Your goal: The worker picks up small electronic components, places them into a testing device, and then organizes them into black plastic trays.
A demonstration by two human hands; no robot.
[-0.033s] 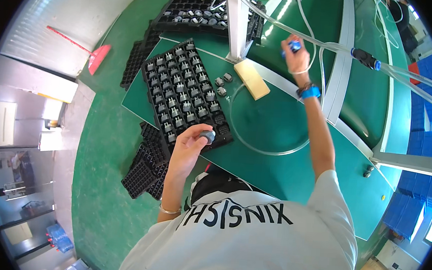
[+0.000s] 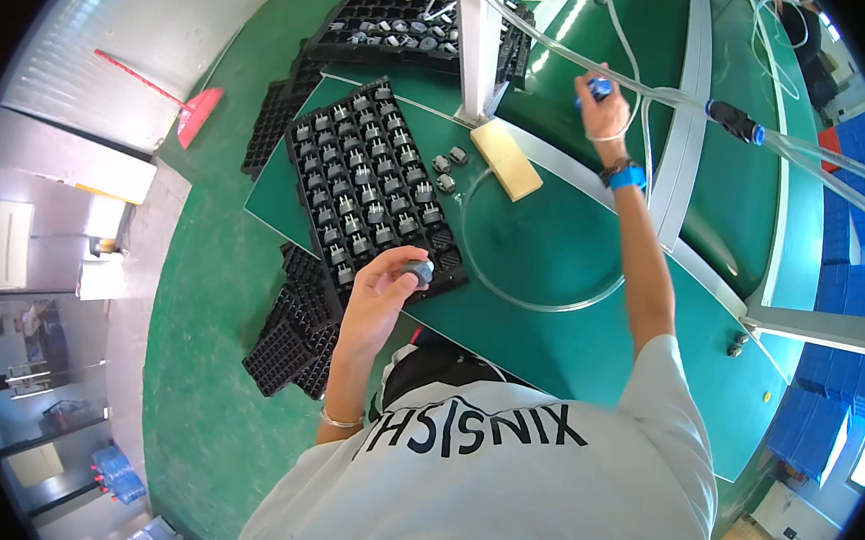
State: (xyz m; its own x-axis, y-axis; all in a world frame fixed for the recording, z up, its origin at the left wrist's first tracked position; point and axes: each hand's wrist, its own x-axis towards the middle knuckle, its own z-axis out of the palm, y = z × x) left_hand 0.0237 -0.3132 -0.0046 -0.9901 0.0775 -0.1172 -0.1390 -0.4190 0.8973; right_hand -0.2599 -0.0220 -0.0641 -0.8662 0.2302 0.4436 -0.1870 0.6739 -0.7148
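Pinching small grey part in left grip, by near end of black tray loaded with pronged parts on green surface. Clasping partly hidden blue object in right grip, over green belt past yellow block; can't tell whether touching belt.

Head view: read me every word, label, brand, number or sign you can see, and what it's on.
Shirt: large black capitals, upside down here; I don't copy out printed words.
Grey part in the left hand: any marking is too small to read.
Blue thing in the right hand: likewise too small.
Plugs: any markings are too small to read.
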